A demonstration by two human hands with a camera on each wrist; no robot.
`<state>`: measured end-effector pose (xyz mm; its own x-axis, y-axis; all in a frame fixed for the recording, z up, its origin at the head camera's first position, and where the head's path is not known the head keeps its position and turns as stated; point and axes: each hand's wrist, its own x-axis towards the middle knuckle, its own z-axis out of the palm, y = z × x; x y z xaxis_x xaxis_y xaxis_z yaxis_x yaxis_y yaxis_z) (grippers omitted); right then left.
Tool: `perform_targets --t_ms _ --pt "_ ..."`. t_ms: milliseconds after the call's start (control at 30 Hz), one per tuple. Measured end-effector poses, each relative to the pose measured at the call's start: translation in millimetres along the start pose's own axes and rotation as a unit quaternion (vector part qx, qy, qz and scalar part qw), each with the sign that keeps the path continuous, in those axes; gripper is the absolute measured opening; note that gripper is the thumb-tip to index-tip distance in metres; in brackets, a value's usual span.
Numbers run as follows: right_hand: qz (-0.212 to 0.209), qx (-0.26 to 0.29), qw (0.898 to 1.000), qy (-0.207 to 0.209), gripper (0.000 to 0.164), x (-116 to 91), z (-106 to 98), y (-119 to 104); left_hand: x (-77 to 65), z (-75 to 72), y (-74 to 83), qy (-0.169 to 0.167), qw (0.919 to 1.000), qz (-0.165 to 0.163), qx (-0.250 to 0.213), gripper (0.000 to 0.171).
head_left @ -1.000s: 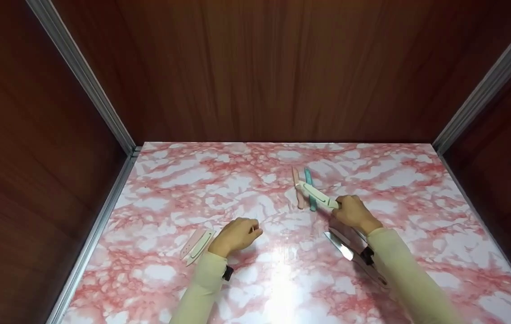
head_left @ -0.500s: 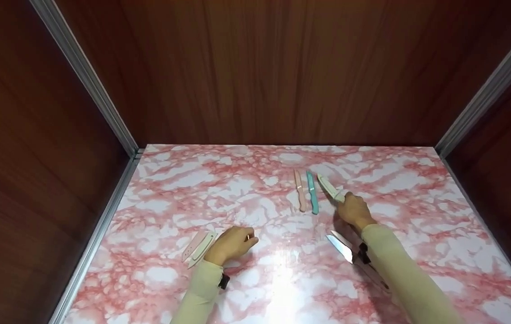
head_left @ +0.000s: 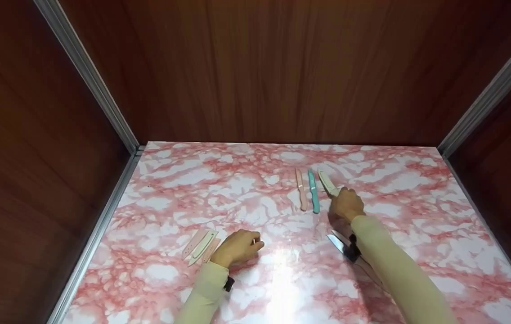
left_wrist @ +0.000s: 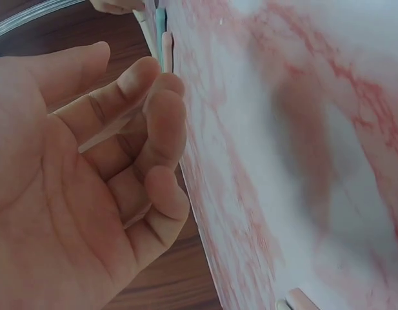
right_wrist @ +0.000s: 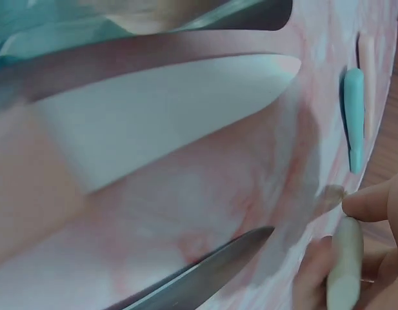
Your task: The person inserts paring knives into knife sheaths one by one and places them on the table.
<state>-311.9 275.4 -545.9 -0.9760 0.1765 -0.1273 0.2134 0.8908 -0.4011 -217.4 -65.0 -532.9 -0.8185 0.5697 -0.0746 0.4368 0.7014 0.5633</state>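
Pale green knife (head_left: 327, 181): located at the far, right-of-centre part of the table (head_left: 246, 157), tip toward the far side and slightly left. The right hand (head_left: 347, 204) grips its handle at the near end, thumb and fingers closed round it. Whether the blade touches the table cannot be told.

Just left of it lies a teal knife (head_left: 313, 192), and left of that a pink knife (head_left: 301, 191); the two are roughly side by side, apart, handles toward the near side.

Below the right wrist lie two further knives, one with a white blade (right_wrist: 173, 123), one with a grey blade (right_wrist: 205, 278); the right sleeve (head_left: 399, 270) partly hides them in the head view.

The left hand (head_left: 239, 247) is at left of centre, fingers loosely curled, palm bare. Just left of it are three flat pieces: pink (head_left: 194, 243), pale green (head_left: 203, 247) and pink again, the last partly covered by the hand.

Brown wood panels (head_left: 255, 67) stand on the far, left and right sides.
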Motion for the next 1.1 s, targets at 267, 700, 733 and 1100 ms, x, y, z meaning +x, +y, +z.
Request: perform_targets --t_ms 267,700,733,1100 --pt "-0.002 -0.001 1.0 0.018 0.022 8 5 -11 2.8 0.0 1.5 -0.005 0.9999 0.002 0.012 0.022" --pt "-0.007 0.031 0.999 -0.002 0.027 8 14 -12 2.8 1.7 0.9 -0.015 0.9998 0.012 0.011 0.019" --pt "-0.007 0.034 0.999 -0.005 0.027 8 14 -12 2.6 1.8 0.7 -0.018 0.9998 0.01 0.009 0.019" --pt "-0.035 0.029 0.999 -0.013 0.028 6 10 -17 -1.9 -1.1 -4.0 -0.009 0.9999 -0.006 0.011 0.02"
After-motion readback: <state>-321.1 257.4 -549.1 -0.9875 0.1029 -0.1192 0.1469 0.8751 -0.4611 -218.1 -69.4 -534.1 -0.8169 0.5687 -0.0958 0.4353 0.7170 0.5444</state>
